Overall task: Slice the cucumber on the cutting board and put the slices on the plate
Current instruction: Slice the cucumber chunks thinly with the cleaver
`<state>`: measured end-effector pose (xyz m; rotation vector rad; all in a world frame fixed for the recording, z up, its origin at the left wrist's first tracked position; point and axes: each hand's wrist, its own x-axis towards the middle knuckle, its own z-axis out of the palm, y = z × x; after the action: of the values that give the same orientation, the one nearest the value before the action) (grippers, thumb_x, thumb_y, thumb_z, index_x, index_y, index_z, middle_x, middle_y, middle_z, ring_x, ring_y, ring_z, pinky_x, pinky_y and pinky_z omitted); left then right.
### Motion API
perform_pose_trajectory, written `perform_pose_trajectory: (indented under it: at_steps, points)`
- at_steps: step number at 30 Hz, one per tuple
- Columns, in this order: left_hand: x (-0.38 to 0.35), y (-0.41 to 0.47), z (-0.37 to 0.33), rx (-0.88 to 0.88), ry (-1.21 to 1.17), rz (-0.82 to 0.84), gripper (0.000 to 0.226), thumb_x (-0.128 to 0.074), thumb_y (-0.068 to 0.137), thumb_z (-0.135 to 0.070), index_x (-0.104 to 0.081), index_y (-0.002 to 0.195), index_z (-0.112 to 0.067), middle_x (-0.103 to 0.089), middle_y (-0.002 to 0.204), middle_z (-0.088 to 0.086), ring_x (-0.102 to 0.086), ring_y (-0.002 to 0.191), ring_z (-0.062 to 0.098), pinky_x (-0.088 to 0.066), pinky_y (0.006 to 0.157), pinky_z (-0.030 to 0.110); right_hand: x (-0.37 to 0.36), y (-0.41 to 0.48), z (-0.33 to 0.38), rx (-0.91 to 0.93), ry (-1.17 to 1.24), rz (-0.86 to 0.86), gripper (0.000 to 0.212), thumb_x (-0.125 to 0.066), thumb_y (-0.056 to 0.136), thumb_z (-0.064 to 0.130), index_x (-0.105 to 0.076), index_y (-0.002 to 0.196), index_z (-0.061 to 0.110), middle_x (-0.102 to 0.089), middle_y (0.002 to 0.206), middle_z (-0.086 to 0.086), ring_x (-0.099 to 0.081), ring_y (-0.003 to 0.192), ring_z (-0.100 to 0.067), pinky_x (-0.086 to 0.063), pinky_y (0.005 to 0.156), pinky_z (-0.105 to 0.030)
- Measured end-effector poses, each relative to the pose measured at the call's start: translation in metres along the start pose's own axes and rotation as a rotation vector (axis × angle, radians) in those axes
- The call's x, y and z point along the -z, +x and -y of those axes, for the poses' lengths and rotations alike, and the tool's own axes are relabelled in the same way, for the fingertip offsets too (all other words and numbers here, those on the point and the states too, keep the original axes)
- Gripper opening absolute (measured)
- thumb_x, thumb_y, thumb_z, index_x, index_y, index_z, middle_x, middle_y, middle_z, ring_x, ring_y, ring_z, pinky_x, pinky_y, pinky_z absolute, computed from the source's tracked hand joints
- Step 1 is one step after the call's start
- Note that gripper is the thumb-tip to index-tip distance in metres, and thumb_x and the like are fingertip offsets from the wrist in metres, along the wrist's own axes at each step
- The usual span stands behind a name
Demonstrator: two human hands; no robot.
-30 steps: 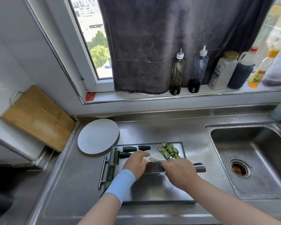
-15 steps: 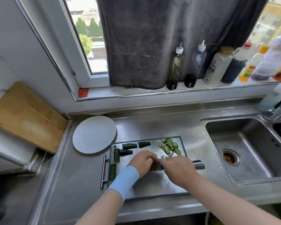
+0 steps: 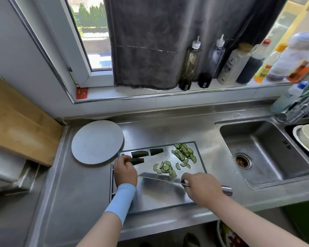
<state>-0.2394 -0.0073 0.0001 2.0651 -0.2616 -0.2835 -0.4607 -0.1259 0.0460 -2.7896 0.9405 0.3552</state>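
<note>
Steel counter [image 3: 89, 184], sink [image 3: 268, 157]; daylit window [image 3: 89, 32], curtain [image 3: 159, 41].

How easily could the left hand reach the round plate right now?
Probably easily: the left hand is just beside the plate with nothing between them, though it holds a cucumber piece and would have to let that go first.

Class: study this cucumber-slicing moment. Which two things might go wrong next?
1. The knife in the right hand has its tip close to the left hand gripping a cucumber piece; a careless move might nick it.
2. The slices lie near the right edge of the cutting board, far from the plate; some may spill in transfer.
</note>
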Motion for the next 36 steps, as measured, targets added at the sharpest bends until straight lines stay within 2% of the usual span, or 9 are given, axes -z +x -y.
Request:
perform_pose_trajectory:
  at_steps: [2, 4, 6, 11, 15, 19, 24, 29, 36]
  points:
    - [0.002, -0.004, 0.016, 0.093, 0.043, 0.018, 0.028, -0.041, 0.089, 0.001, -0.061, 0.092, -0.018, -0.056, 0.104, 0.003, -0.052, 0.094, 0.023, -0.041, 0.082, 0.028, -0.006, -0.006, 0.005, -0.077, 0.224, 0.070, 0.023, -0.047, 0.097, 0.045, -0.061, 0.115, 0.040, -0.071, 0.097, 0.008, -0.063, 0.085, -0.017, -0.047, 0.069, -0.030]
    - [0.001, -0.009, 0.029, 0.169, 0.090, 0.054, 0.029, -0.040, 0.088, 0.001, -0.061, 0.095, -0.019, -0.058, 0.108, 0.005, -0.053, 0.093, 0.024, -0.042, 0.083, 0.030, -0.013, -0.010, 0.013, -0.106, 0.401, 0.151, 0.016, -0.049, 0.098, 0.043, -0.065, 0.097, 0.038, -0.066, 0.079, 0.014, -0.057, 0.072, -0.007, -0.041, 0.059, -0.025]
    - [-0.001, -0.017, 0.035, 0.212, 0.154, 0.132, 0.030, -0.039, 0.090, -0.001, -0.060, 0.101, -0.019, -0.055, 0.107, 0.002, -0.050, 0.092, 0.021, -0.039, 0.081, 0.028, -0.022, -0.012, 0.020, -0.101, 0.482, 0.196, 0.023, -0.049, 0.099, 0.041, -0.059, 0.079, 0.039, -0.058, 0.069, 0.015, -0.052, 0.067, -0.005, -0.036, 0.055, -0.022]
    - [-0.018, -0.032, 0.035, 0.066, 0.342, 0.329, 0.026, -0.042, 0.095, -0.010, -0.062, 0.109, -0.019, -0.055, 0.115, 0.000, -0.055, 0.106, 0.023, -0.041, 0.089, 0.028, -0.031, -0.005, 0.016, -0.207, 0.549, 0.227, 0.029, -0.049, 0.096, 0.039, -0.057, 0.069, 0.034, -0.061, 0.069, 0.009, -0.056, 0.069, -0.012, -0.040, 0.059, -0.027]
    - [-0.036, -0.033, 0.022, -0.019, 0.406, 0.357, 0.027, -0.045, 0.096, -0.013, -0.061, 0.118, -0.020, -0.055, 0.120, -0.003, -0.056, 0.106, 0.018, -0.038, 0.085, 0.022, -0.028, 0.001, -0.007, -0.286, 0.539, 0.196, 0.031, -0.048, 0.098, 0.039, -0.057, 0.070, 0.029, -0.065, 0.073, 0.004, -0.059, 0.073, -0.016, -0.043, 0.062, -0.028]
    - [-0.055, -0.021, 0.003, -0.032, 0.406, 0.327, 0.028, -0.048, 0.094, -0.012, -0.060, 0.118, -0.020, -0.055, 0.121, -0.003, -0.057, 0.106, 0.018, -0.040, 0.085, 0.024, -0.025, 0.006, -0.033, -0.342, 0.542, 0.172, 0.034, -0.047, 0.099, 0.038, -0.055, 0.068, 0.028, -0.066, 0.072, 0.006, -0.062, 0.077, -0.021, -0.048, 0.067, -0.032]
    - [-0.076, 0.004, -0.016, -0.114, 0.527, 0.306, 0.027, -0.052, 0.091, -0.013, -0.062, 0.116, -0.018, -0.055, 0.121, 0.002, -0.049, 0.115, 0.021, -0.043, 0.088, 0.031, -0.021, 0.010, -0.055, -0.330, 0.581, 0.167, 0.034, -0.049, 0.098, 0.036, -0.056, 0.065, 0.028, -0.063, 0.066, 0.004, -0.060, 0.072, -0.018, -0.039, 0.055, -0.031]
    - [-0.093, -0.007, -0.011, -0.027, 0.756, 0.420, 0.029, -0.057, 0.091, -0.024, -0.058, 0.118, -0.015, -0.045, 0.126, 0.004, -0.045, 0.119, 0.025, -0.046, 0.093, 0.036, -0.014, 0.019, -0.066, -0.304, 0.686, 0.124, 0.034, -0.052, 0.098, 0.036, -0.057, 0.065, 0.031, -0.059, 0.059, 0.006, -0.057, 0.062, -0.015, -0.037, 0.052, -0.029]
    - [-0.107, -0.021, -0.014, 0.130, 0.738, 0.398, 0.019, -0.046, 0.097, -0.016, -0.059, 0.111, -0.013, -0.051, 0.120, 0.010, -0.051, 0.112, 0.028, -0.048, 0.092, 0.040, 0.000, 0.041, -0.080, -0.294, 0.731, 0.097, 0.032, -0.053, 0.099, 0.036, -0.058, 0.067, 0.033, -0.061, 0.064, 0.007, -0.057, 0.064, -0.014, -0.038, 0.053, -0.029]
